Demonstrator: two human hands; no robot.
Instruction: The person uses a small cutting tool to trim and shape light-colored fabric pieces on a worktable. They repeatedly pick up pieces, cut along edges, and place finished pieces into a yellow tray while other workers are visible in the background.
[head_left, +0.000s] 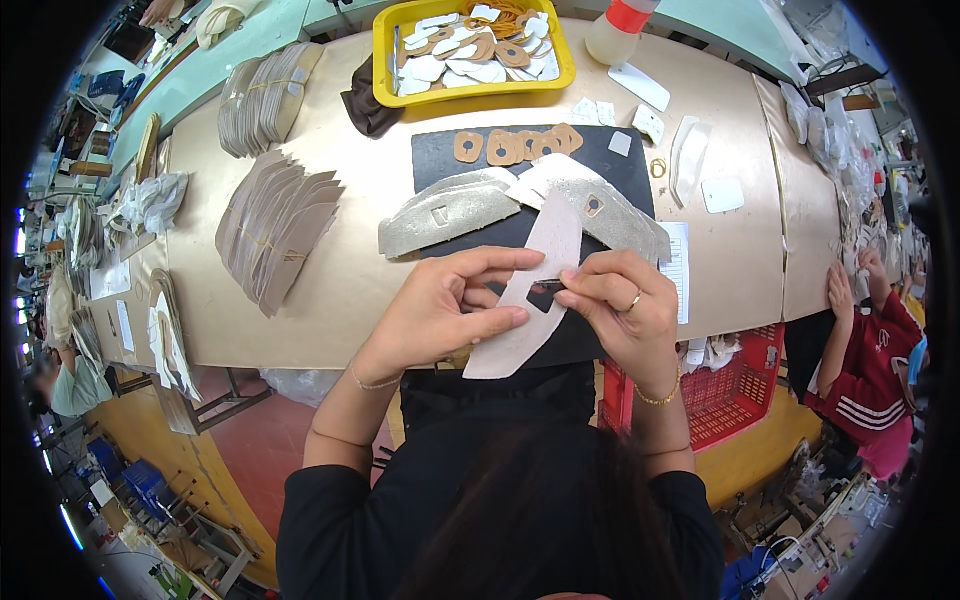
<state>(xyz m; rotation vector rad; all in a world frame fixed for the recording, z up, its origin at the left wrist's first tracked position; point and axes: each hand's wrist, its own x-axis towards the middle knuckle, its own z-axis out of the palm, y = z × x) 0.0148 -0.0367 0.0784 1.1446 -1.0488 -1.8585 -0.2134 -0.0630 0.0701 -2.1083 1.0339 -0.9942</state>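
Observation:
My left hand point(425, 310) is closed on the edge of a pale, curved fabric panel point(556, 240), thumb on the near side. The panel tilts up toward the far right and has a dark cut-out in its middle. At that cut-out, my right hand point(632, 300) pinches a thin dark piece or tool point(546, 284), too small to name. Beyond my hands, on a black mat point(625, 172), lie grey shiny panels, one stack point(450, 215) at the left and another point(630, 222) at the right. Small tan patches point(502, 148) with dark centres line the mat's far part.
A yellow tray point(480, 98) full of white and tan pieces stands at the back, beside a bottle point(612, 40). Bundles of beige panels point(270, 225) lie at left. A red crate point(735, 400) sits below the table's right edge. A person in red point(870, 350) works at far right.

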